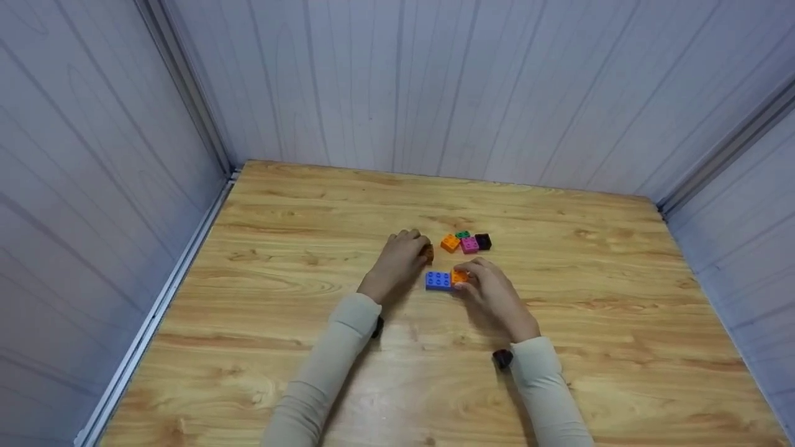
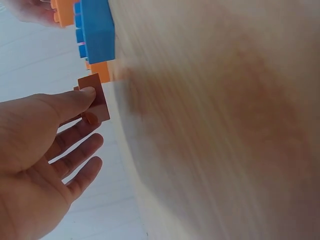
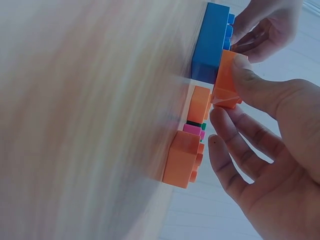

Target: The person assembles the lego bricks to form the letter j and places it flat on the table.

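The right hand [image 1: 495, 296] pinches an orange brick [image 3: 226, 82] against a blue brick [image 1: 438, 281], seemingly steadying it; mid-frame, the left hand [image 1: 399, 257] pinches a brown brick [image 2: 102, 106].

Long brick [image 1: 438, 281] on table [image 1: 248, 298], near side of 4-brick grp [image 1: 470, 246]. R hand [image 1: 492, 291] at R, R-held brick [image 1: 458, 276] at long brick's R end. L hand [image 1: 399, 258] at L, L-held brick [image 1: 429, 253] just past far L corner. Grp L-R: L brick [image 1: 449, 243], mid brick [image 1: 469, 244], R brick [image 1: 484, 242]; far brick [image 1: 463, 234] behind first 2.
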`<state>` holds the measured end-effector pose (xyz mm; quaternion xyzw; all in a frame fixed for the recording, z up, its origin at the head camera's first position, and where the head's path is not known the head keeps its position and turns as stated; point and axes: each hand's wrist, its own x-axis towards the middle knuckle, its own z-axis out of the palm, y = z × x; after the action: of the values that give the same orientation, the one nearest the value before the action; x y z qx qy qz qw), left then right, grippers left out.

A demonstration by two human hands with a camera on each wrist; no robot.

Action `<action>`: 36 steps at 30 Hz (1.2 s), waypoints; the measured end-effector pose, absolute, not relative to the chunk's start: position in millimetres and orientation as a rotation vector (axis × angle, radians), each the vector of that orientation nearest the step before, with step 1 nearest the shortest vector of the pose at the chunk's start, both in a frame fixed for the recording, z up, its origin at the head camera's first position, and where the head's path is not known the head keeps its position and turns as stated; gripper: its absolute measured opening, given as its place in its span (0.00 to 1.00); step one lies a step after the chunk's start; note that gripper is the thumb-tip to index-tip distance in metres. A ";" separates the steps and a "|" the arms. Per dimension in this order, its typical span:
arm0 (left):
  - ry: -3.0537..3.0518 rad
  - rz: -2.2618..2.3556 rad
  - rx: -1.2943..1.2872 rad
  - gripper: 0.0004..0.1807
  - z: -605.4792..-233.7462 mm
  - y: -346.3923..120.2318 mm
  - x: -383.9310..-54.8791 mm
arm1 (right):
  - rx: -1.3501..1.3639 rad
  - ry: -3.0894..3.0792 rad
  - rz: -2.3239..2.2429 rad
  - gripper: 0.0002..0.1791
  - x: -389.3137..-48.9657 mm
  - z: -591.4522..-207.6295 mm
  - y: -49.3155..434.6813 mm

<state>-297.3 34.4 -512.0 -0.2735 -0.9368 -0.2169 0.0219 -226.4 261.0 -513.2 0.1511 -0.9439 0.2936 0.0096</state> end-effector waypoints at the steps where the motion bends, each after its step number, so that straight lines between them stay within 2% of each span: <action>1: -2.898 -0.680 -0.852 0.12 -510.8 33.7 -295.8 | 0.483 -2.940 0.911 0.19 -227.0 -513.0 261.0; 12: -2.877 -0.652 -0.900 0.16 -504.6 29.5 -280.2 | 0.485 -2.957 0.844 0.18 -226.9 -511.3 259.5; 36: -2.891 -0.613 -0.993 0.15 -506.6 27.2 -262.6 | 0.440 -2.981 0.930 0.19 -224.8 -511.8 261.0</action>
<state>-262.6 27.2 -506.6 -0.3186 -0.9272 -0.1967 0.0118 -224.8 261.0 -511.8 0.1395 -0.9452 0.2950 -0.0060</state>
